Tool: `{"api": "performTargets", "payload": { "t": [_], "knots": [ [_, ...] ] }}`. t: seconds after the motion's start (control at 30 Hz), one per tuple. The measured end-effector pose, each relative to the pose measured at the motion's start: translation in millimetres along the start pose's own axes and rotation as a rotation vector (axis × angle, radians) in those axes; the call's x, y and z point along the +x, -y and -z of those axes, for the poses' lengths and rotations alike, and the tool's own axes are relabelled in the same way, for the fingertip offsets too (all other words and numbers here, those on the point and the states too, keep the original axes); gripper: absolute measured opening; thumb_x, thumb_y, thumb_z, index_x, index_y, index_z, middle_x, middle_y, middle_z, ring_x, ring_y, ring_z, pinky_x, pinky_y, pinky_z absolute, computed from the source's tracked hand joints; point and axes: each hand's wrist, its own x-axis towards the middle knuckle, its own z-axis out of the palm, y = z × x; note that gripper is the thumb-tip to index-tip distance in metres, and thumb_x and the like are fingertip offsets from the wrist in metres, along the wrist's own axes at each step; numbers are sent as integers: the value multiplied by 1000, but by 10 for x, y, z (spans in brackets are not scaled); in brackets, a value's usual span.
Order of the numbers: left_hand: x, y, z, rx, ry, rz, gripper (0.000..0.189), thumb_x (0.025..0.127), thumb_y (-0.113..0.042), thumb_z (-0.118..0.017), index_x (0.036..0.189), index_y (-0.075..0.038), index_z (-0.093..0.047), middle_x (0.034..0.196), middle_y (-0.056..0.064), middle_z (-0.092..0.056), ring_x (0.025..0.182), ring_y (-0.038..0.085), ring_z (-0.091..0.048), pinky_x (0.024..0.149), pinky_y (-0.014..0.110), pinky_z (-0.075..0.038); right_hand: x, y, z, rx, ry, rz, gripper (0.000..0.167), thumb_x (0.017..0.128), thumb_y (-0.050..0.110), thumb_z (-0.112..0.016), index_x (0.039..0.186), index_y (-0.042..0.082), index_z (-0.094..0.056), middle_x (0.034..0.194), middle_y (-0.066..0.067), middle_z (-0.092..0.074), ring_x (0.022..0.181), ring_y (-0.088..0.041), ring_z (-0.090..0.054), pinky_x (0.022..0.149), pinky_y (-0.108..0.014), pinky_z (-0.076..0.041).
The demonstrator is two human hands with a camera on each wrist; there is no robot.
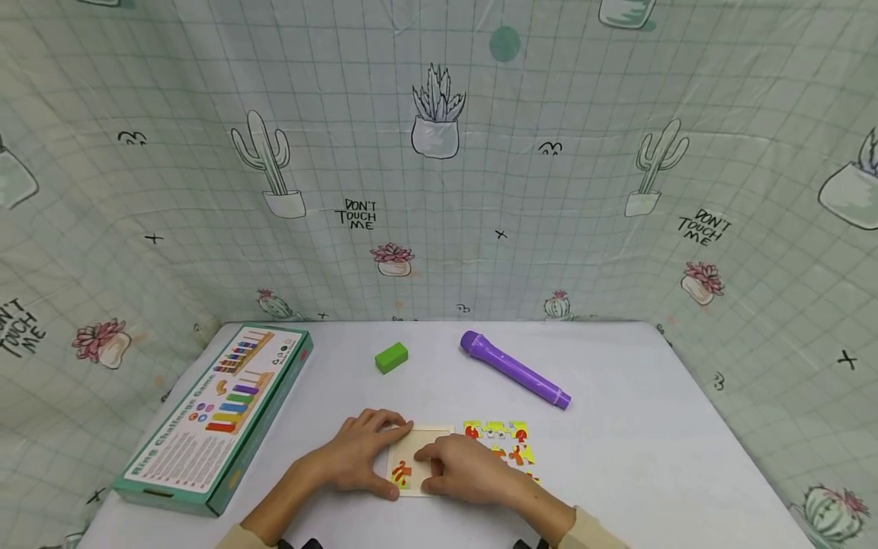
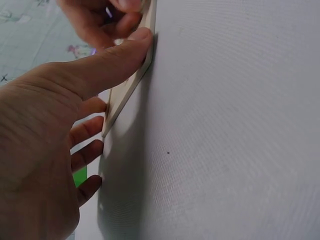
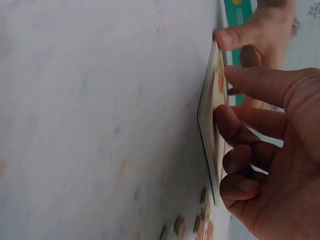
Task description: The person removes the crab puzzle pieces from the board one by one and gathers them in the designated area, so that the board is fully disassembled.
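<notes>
A pale wooden puzzle tray (image 1: 434, 431) lies on the white table. My left hand (image 1: 357, 454) grips its left side, thumb at the near edge and fingers around the far corner. In the left wrist view the thumb tip presses the tray's rim (image 2: 127, 92). A yellow-and-red puzzle piece (image 1: 401, 478) sits in the tray's near left corner. Over the tray's right part is my right hand (image 1: 473, 469), index fingertip down on the bare bottom. In the right wrist view its thumb and index finger are apart, with nothing showing between them.
Several loose puzzle pieces (image 1: 521, 455) lie right of the tray, partly hidden by the right hand. A green block (image 1: 392, 357) and a purple toy microphone (image 1: 514, 369) lie farther back. A Ring Challenge Game box (image 1: 213, 412) lies at the left. A patterned cloth hangs behind.
</notes>
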Motion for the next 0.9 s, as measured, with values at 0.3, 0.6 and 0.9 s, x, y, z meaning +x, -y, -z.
{"api": "performTargets", "payload": {
  "t": [0.3, 0.6, 0.9],
  "knots": [
    [-15, -16, -15, 22, -28, -15, 99, 73, -58, -83, 152, -13, -46, 144, 1, -44, 134, 27, -37, 101, 55, -35, 150, 102, -115, 11, -15, 52, 37, 89, 26, -76, 124, 15, -71, 69, 18, -53, 63, 4, -49, 62, -17, -41],
    [-22, -14, -17, 5, -45, -31, 95, 73, -58, -83, 150, -13, -49, 145, 2, -45, 134, 28, -38, 100, 57, -35, 221, 89, -120, 240, -62, 47, 17, 87, 13, -75, 101, 18, -67, 74, 14, -57, 65, 2, -51, 61, -17, -44],
    [-26, -37, 9, 9, -49, -37, 96, 73, -60, -82, 150, -11, -49, 144, 3, -45, 133, 29, -38, 98, 58, -36, 123, 21, 27, 447, -60, 17, 12, 87, 13, -73, 91, 22, -67, 81, 11, -63, 72, -2, -57, 65, -19, -46]
  ]
}}
